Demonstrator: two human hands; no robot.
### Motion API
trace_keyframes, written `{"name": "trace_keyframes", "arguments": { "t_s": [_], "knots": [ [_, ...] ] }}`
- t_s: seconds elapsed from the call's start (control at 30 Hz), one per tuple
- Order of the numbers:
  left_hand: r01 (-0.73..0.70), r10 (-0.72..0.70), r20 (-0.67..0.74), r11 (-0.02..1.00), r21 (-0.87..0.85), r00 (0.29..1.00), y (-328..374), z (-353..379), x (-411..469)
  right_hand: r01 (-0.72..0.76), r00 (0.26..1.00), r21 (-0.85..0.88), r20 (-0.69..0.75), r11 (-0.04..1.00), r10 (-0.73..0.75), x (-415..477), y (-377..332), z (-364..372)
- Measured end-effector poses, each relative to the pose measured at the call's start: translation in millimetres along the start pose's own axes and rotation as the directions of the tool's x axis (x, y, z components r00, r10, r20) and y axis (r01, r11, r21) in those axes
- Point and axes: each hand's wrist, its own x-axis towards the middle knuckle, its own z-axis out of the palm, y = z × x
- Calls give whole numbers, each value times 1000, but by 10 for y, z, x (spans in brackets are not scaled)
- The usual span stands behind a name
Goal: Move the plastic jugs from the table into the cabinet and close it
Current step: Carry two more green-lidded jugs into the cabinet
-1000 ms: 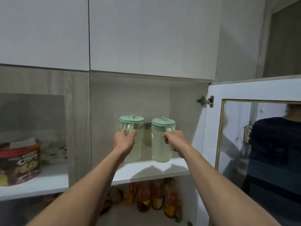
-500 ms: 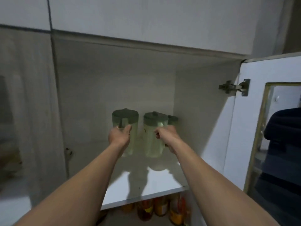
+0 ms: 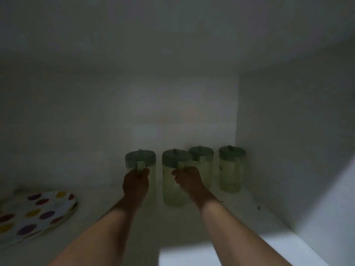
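Jugs (image 3: 173,181) gripped by their handles in left hand (image 3: 136,184) and right hand (image 3: 187,181): set both down level beside the two jugs (image 3: 229,169) beyond the right hand before letting go

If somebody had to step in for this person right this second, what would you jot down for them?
Left hand: grip closed on the handle of the leftmost jug, deep inside the cabinet.
Right hand: grip closed on the handle of the second jug, beside it.
Two more jugs already stand at the back right, near the side wall. A spotted plate lies on the shelf at far left.
Done: four jugs are in the cabinet. Whether the two held ones rest on the shelf is too dim to tell.
Left: let go of both, pull the arms out, check the table for more, close the door (out of view).
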Motion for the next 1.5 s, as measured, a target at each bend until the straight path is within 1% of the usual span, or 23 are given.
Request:
{"name": "trace_keyframes", "arguments": {
  "t_s": [0.17, 0.33, 0.43, 0.5, 0.63, 0.7, 0.83, 0.93, 1.03, 1.13, 1.2, 1.3, 1.33, 1.37, 1.43, 1.5],
  "knots": [
    [15, -15, -4, 1000, -2, 1000, -291, 201, 417, -2, 999, -73, 44, 997, 6, 369, 151, 240],
    [17, -17, 1, 1000, -11, 1000, -459, 357, 718, 44, 999, -141, 21, 989, -42, 642, 165, 336],
    [31, -31, 1, 1000, 1, 1000, -481, 426, 827, 58, 998, -166, -2, 984, -59, 754, 173, 312],
    [11, -10, -14, 999, 35, 1000, -309, 390, 692, 71, 997, -198, 27, 978, -67, 792, 150, 290],
    [-13, 12, 2, 996, 94, 1000, -263, 378, 651, 64, 997, -217, 55, 974, -53, 811, 104, 263],
    [-1, -2, 19, 987, 162, 1000, -205, 348, 629, 54, 997, -245, 65, 968, -39, 816, 85, 250],
    [-11, 3, 23, 936, 352, 1000, -124, 283, 546, 65, 995, -373, 92, 926, -33, 739, 17, 222],
    [19, -28, 17, 914, 405, 999, -125, 248, 528, 93, 995, -497, 87, 863, -57, 621, -48, 189],
    [58, -35, -59, 886, 459, 998, -88, 228, 494, 122, 992, -586, 85, 801, -88, 470, -154, 108],
    [59, 26, -141, 820, 569, 990, 78, 187, 343, 139, 990, -646, 79, 750, -116, 288, -303, 9],
    [18, 90, -143, 785, 620, 986, 223, 134, 212, 144, 989, -669, 79, 730, -123, 159, -391, -45],
    [-127, 207, -47, 747, 653, 977, 386, 6, 60, 127, 992, -675, 77, 727, -103, -93, -554, -150],
    [-205, 267, 14, 705, 679, 964, 424, -47, 6, 127, 992, -676, 85, 726, -95, -182, -604, -191],
    [-296, 338, 89, 634, 714, 937, 453, -108, -52, 133, 991, -684, 94, 718, -94, -283, -661, -231],
    [-457, 447, 243, 470, 755, 861, 546, -285, -240, 144, 989, -714, 100, 685, -104, -546, -791, -303],
    [-539, 461, 348, 391, 746, 816, 644, -446, -444, 147, 989, -755, 104, 638, -105, -812, -894, -339]
  ]
}}
